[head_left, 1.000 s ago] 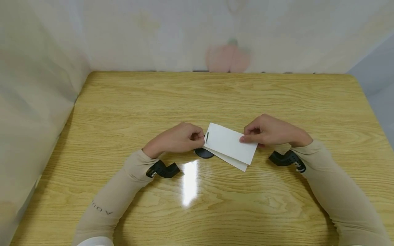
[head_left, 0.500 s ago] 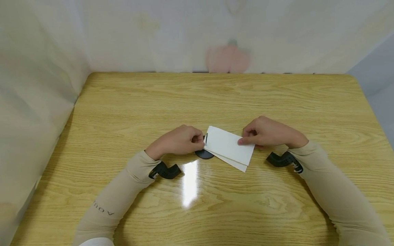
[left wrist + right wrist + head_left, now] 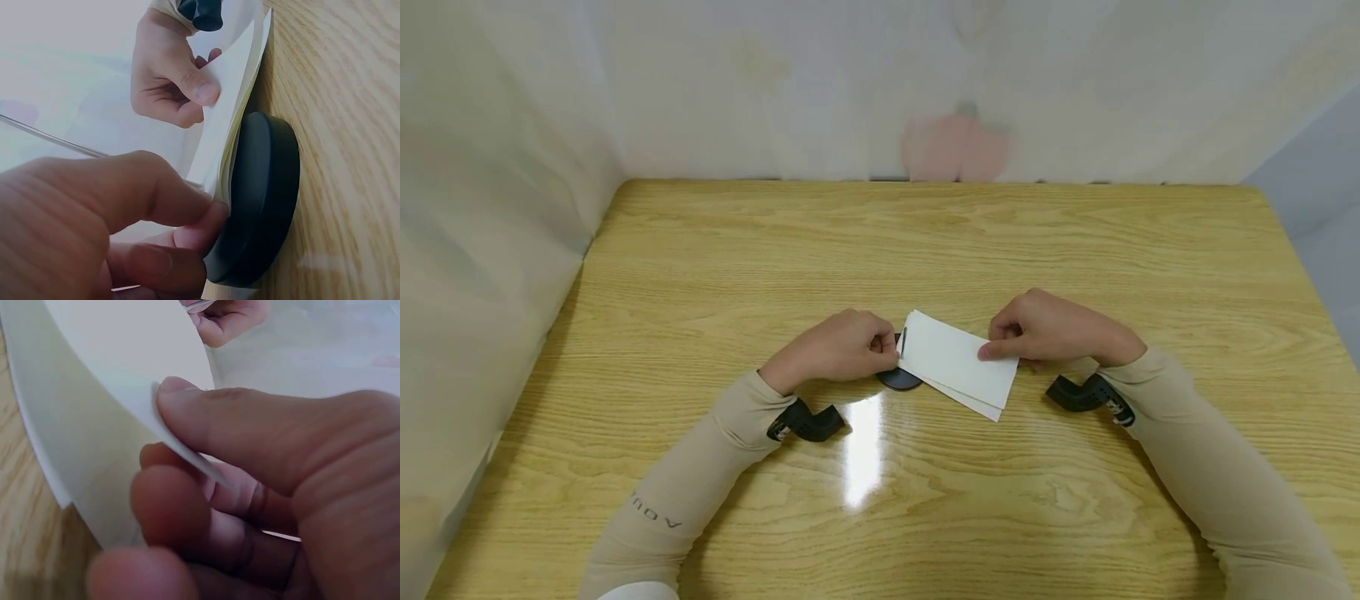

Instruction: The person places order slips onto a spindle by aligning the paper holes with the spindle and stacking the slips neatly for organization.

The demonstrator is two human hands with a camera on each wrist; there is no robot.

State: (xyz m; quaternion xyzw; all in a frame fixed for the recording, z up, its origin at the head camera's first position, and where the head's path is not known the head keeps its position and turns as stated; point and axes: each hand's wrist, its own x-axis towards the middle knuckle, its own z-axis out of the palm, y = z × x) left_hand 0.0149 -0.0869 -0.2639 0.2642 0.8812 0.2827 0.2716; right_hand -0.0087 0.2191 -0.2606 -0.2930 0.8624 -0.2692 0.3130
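Observation:
Several white paper sheets (image 3: pixel 955 354) lie slanted over the round black base (image 3: pixel 900 380) of a bill spike. Its thin metal rod (image 3: pixel 56 140) rises from the sheets' left end, close by the left fingertips. My left hand (image 3: pixel 841 346) pinches that left edge between thumb and finger, low over the base. At the opposite end, my right hand (image 3: pixel 1051 329) pinches the top paper, thumb above and fingers below. In the right wrist view this paper (image 3: pixel 134 356) curves up, apart from a lower sheet (image 3: pixel 31 425). The sheets hide part of the base.
A wood-grain table (image 3: pixel 880 533) spreads around both hands, with a bright reflection in front of the base. Pale curtain-like cloth (image 3: pixel 737 92) hangs behind the table and along its left side. Black wrist mounts (image 3: pixel 805 421) sit below both hands.
My right hand has come slightly left and nearer the body with its end of the paper. The upper and lower sheets now overlap more closely. The left hand keeps its pinch, a little lower.

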